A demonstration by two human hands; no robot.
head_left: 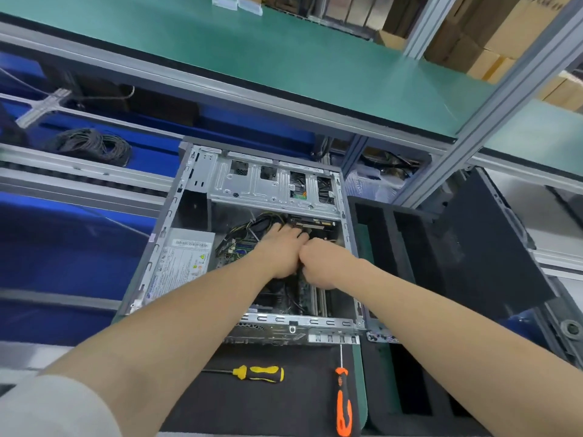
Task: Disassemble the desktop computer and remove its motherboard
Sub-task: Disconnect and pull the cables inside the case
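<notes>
We see a silver-grey computer case (176,216). Its power supply (186,257) bears a white label with black print and a small yellow warning triangle. Inside are yellow and black wires (252,223), a green board (234,247) and a black part (300,269). On the near black mat (268,411) lie a yellow-and-black screwdriver (262,373) to the left and an orange-and-black screwdriver (343,405) to the right. The far shelf (284,64) is green and the left trays (63,247) deep blue, with a black cable coil (91,146). There are brown boxes (504,33) far right.
</notes>
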